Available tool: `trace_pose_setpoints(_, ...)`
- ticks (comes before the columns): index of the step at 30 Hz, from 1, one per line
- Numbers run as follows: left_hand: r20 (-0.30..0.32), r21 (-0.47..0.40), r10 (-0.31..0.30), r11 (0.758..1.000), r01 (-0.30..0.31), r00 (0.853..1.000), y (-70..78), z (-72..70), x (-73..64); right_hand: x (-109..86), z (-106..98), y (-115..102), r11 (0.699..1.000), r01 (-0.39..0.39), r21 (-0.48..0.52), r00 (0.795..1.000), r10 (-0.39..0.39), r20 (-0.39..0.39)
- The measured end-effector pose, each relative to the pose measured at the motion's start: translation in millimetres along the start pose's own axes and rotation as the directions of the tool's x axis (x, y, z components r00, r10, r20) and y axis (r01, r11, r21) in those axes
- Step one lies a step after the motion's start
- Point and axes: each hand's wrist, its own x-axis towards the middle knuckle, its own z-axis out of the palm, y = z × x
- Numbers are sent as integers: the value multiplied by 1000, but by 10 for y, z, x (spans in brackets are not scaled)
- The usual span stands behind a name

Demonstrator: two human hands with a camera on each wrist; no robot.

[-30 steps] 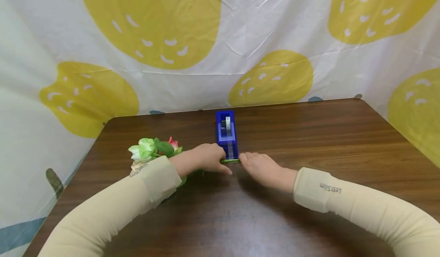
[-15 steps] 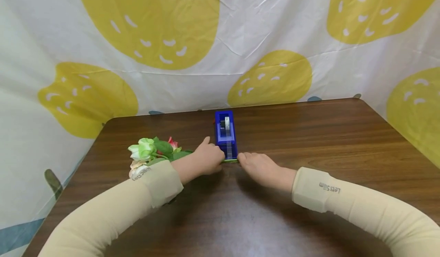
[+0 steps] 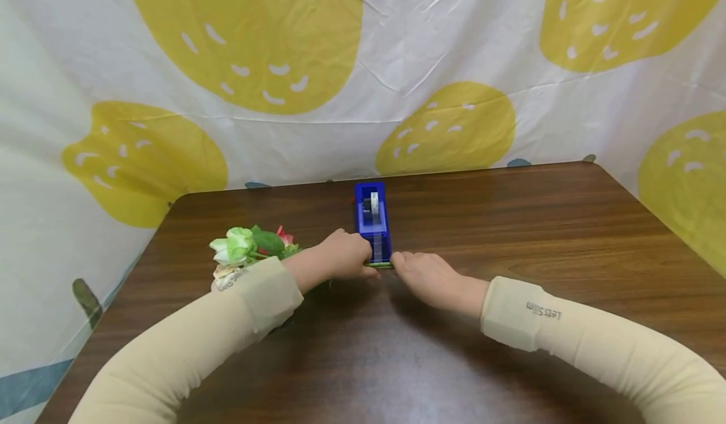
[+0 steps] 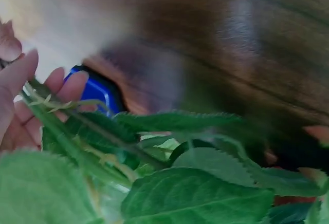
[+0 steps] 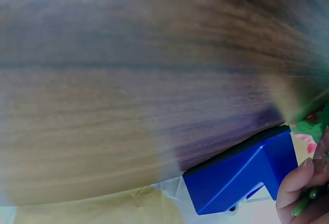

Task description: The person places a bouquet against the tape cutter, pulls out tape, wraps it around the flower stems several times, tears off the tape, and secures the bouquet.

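Observation:
A bunch of artificial flowers (image 3: 241, 242), with white-green, cream and red blooms, lies at the left, partly hidden behind the left forearm. Its green stems (image 3: 379, 264) run sideways along the front of a blue tape dispenser (image 3: 365, 229). My left hand (image 3: 342, 255) holds the stems; the left wrist view shows leaves (image 4: 200, 193) below its curled fingers. My right hand (image 3: 431, 281) grips the stem ends (image 5: 304, 203) on the other side. From the roll, a strip of clear tape (image 3: 378, 247) reaches down to the stems between both hands.
The brown wooden table (image 3: 539, 235) extends around the hands, its back edge close to a white curtain (image 3: 397, 52) with yellow fruit prints. Cream sleeves (image 3: 187, 342) cover both forearms.
My left hand rolls over at the stems, a digit sticking up half a second ago, and now it has turned back down. The right hand and dispenser stay nearly still.

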Motion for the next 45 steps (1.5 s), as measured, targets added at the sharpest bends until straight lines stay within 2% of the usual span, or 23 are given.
trace_pose_setpoints(2, -58, 105, 34, 994, -27, 998, 29, 33, -20, 8, -13, 9, 1000, -2, 31, 1000, 1, 21)
trace_pose_setpoints(4, -99, 189, 69, 981, -50, 993, 57, 58, -43, 35, -50, 34, 992, -26, 120, 996, 15, 93)
trace_pose_setpoints(5, -120, 239, 90, 969, -59, 989, 68, 75, -53, 56, -77, 53, 982, -51, 183, 989, 23, 149)
trace_pose_setpoints(7, -167, 344, 147, 936, -82, 975, 83, 115, -74, 117, -127, 103, 940, -125, 319, 962, 36, 269)
trace_pose_setpoints(9, -225, 436, 210, 895, -95, 951, 94, 153, -94, 189, -164, 166, 873, -215, 438, 929, 44, 367)
trace_pose_setpoints(11, -287, 515, 274, 852, -93, 918, 101, 187, -108, 253, -180, 234, 799, -299, 523, 895, 43, 445)
trace_pose_setpoints(13, -343, 569, 328, 818, -82, 880, 107, 218, -116, 300, -178, 293, 693, -387, 608, 856, 24, 517)
trace_pose_setpoints(16, -407, 610, 369, 791, -53, 836, 112, 270, -114, 328, -152, 345, 527, -518, 673, 784, -22, 620)
trace_pose_setpoints(18, -433, 621, 371, 784, -26, 822, 115, 304, -116, 330, -129, 353, 444, -573, 689, 754, -45, 656)
trace_pose_setpoints(20, -455, 627, 366, 779, 0, 812, 118, 329, -118, 326, -119, 351, 413, -596, 689, 744, -38, 667)
trace_pose_setpoints(22, -473, 642, 367, 766, 28, 801, 124, 338, -124, 320, -119, 349, 397, -608, 688, 746, -12, 666)
trace_pose_setpoints(24, -486, 654, 366, 755, 52, 794, 127, 337, -125, 319, -127, 345, 354, -640, 682, 736, 24, 677)
trace_pose_setpoints(26, -487, 657, 354, 751, 67, 798, 134, 316, -133, 320, -127, 348, 304, -668, 679, 723, 49, 689)
trace_pose_setpoints(27, -487, 648, 341, 758, 71, 804, 135, 304, -137, 319, -124, 352, 287, -675, 680, 720, 56, 692)
trace_pose_setpoints(28, -479, 626, 313, 777, 69, 820, 136, 288, -142, 319, -121, 353, 272, -680, 681, 719, 60, 693)
trace_pose_setpoints(30, -444, 555, 235, 830, 59, 865, 134, 239, -158, 315, -109, 356, 253, -678, 690, 723, 57, 689)
trace_pose_setpoints(32, -375, 453, 148, 891, 42, 915, 117, 178, -167, 308, -104, 357, 255, -661, 706, 737, 48, 674)
trace_pose_setpoints(34, -285, 324, 62, 945, 35, 957, 82, 112, -165, 299, -96, 355, 265, -640, 721, 754, 38, 656)
trace_pose_setpoints(37, -141, 135, -3, 991, 22, 990, 1, 10, -136, 290, -86, 354, 290, -609, 739, 777, 32, 628)
trace_pose_setpoints(39, -41, -23, -16, 1000, 15, 999, -63, -49, -103, 288, -80, 352, 305, -594, 744, 788, 34, 615)
trace_pose_setpoints(41, 64, -161, -7, 987, 17, 998, -128, -98, -63, 287, -73, 351, 327, -574, 751, 802, 35, 597)
trace_pose_setpoints(43, 166, -280, 11, 959, 37, 986, -188, -131, -21, 287, -65, 350, 356, -541, 762, 821, 30, 569)
trace_pose_setpoints(45, 253, -370, 43, 927, 55, 967, -237, -153, 20, 284, -54, 352, 396, -488, 778, 851, 16, 525)
